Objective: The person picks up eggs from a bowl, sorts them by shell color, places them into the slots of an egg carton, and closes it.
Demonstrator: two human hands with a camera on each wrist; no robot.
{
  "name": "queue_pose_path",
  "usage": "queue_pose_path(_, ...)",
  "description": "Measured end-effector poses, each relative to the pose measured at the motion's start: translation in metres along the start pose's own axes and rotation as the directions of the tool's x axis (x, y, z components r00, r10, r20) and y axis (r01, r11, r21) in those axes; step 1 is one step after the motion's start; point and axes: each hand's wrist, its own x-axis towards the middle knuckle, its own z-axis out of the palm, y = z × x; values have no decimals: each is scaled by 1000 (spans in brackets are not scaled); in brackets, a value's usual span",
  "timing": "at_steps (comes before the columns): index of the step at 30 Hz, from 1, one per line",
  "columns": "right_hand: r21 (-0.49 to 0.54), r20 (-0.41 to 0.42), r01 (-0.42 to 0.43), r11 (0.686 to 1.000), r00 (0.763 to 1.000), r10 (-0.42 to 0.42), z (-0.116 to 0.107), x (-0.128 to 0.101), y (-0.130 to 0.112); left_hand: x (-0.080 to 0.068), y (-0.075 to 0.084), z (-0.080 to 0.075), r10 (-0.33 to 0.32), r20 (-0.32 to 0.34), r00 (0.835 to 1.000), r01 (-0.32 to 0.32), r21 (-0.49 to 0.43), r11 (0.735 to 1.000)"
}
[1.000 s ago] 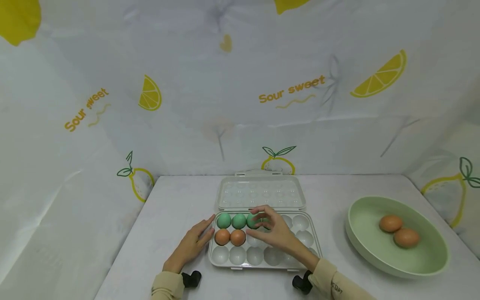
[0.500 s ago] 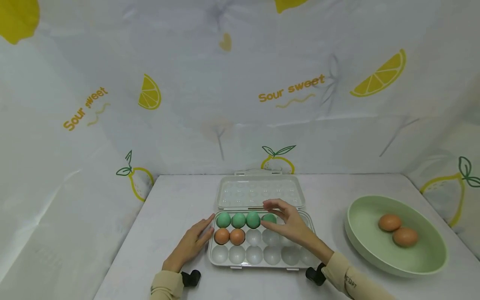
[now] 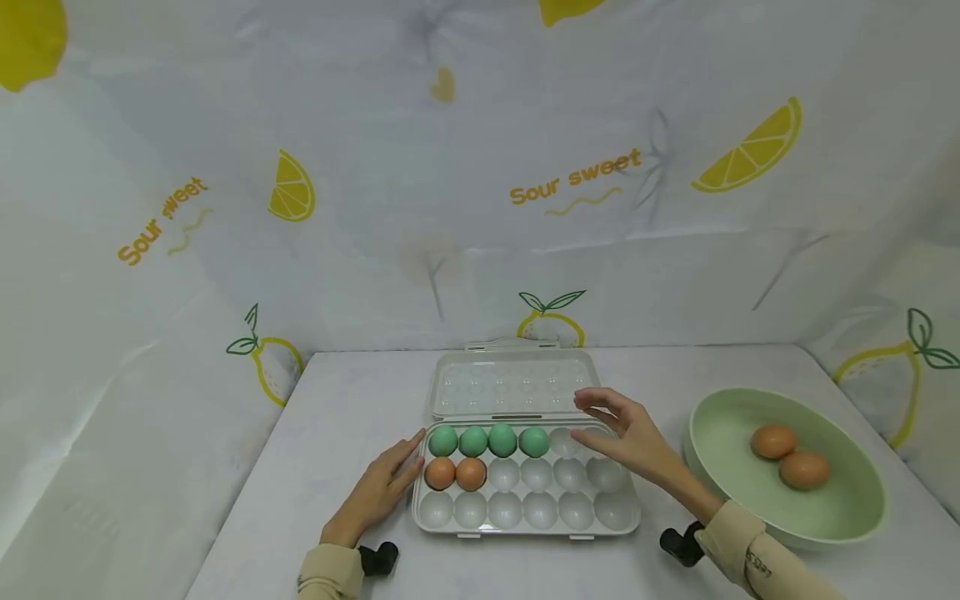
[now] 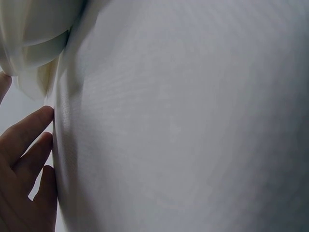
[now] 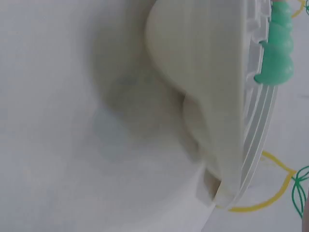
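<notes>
Head view. A pale grey plastic egg tray (image 3: 525, 521) with its clear hinged lid (image 3: 514, 385) laid open behind it sits at centre on the white bench (image 3: 337, 417). Its far row holds four green eggs (image 3: 488, 440) in the left four cups; the middle row holds two brown eggs (image 3: 455, 473) in the left two cups; every other cup is bare. The left hand (image 3: 378, 487), lower left of centre, lies flat on the bench with straight fingers against the tray's left wall. The right hand (image 3: 630, 437) hovers over the tray's far right corner, its grip spread and holding nothing. At the right of the frame a pale green shallow bowl (image 3: 720, 492) holds two more brown eggs (image 3: 789, 455). Judged from this layout, a green egg is seated and the empty hand lies between tray and bowl; the next move would call for a gentle pinch on a brown egg in the bowl and placement in the third middle-row cup.

Left wrist view. Fingertips (image 4: 29, 140) at the lower left edge press a pale blurred surface, likely the tray wall.

Right wrist view. The tray's rim (image 5: 227, 96) crosses the right of the frame, green eggs (image 5: 277, 53) at upper right; the hand itself is not visible.
</notes>
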Motion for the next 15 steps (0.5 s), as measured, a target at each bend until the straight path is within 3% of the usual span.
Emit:
queue_pose_path(6, 7, -38, 54, 999, 998, -53, -23, -6, -1, -1, 1, -1, -11, 1, 1000, 11, -3, 1000)
queue_pose_path(15, -43, -110, 4, 999, 994, -9, -59, -19, -2, -2, 3, -2, 3, 0, 1000, -3, -6, 1000)
